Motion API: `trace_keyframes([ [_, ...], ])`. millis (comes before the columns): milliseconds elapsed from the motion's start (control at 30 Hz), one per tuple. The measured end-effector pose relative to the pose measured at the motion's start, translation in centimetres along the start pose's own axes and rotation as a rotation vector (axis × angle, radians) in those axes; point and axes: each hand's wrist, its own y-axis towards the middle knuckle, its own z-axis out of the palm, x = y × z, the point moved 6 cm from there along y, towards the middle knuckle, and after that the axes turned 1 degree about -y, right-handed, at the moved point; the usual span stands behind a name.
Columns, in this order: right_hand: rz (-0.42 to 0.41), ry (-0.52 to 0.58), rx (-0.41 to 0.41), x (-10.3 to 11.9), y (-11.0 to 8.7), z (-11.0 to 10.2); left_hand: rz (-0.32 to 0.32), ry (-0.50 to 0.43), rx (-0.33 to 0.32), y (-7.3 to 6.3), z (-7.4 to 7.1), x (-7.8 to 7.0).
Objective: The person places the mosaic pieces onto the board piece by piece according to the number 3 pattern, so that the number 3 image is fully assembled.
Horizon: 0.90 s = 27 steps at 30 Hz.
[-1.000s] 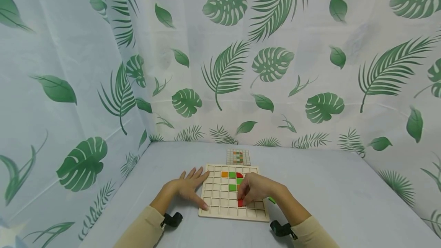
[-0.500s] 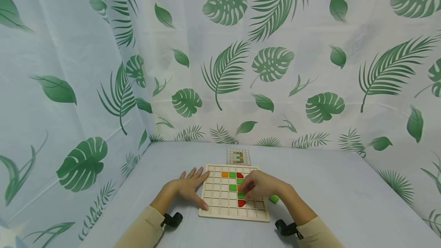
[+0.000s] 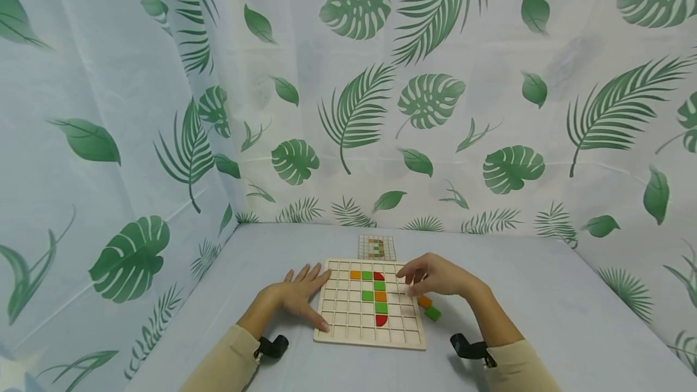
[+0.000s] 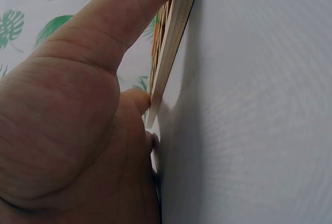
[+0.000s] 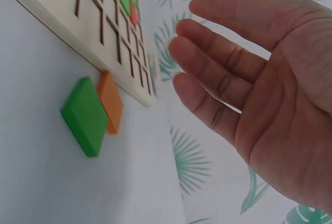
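A pale wooden grid board (image 3: 343, 313) lies flat on the table. Set in its cells are several orange and green square tiles, with a red rounded tile (image 3: 379, 276) near the back and another red rounded tile (image 3: 381, 320) nearer the front. My left hand (image 3: 299, 295) rests at the board's left edge, fingers spread and thumb touching the front left corner. Over the right edge hovers my right hand (image 3: 435, 275), its fingers loosely bent and holding nothing. Below it, an orange tile (image 5: 109, 102) and a green tile (image 5: 85, 116) lie loose beside the board.
Behind the board lies a small card (image 3: 377, 248) printed with a grid and coloured squares. Leaf-patterned cloth (image 3: 348, 138) hangs at the back and left of the table (image 3: 517, 295).
My right hand has lifted off the front red tile and the green tile behind it, moving back and right. The tiles under it and the loose ones now show. My left hand has stayed put.
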Motion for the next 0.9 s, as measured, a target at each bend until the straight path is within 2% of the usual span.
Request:
trace_keyframes([
  [133,0.011,0.034,0.007,-0.3,-0.4,-0.4,0.007,-0.007,-0.001,-0.1,-0.1,-0.1],
  [400,0.033,0.026,0.013,-1.0,-0.7,-0.7,0.002,-0.031,-0.003,-0.3,-0.2,-0.2],
  [633,0.110,0.036,0.074,-1.8,-1.3,-0.5,0.001,-0.025,-0.002,-0.2,-0.1,-0.1],
  [900,0.127,0.006,0.103,-2.0,-1.7,-0.4,-0.004,-0.007,-0.005,-0.2,-0.1,-0.1],
])
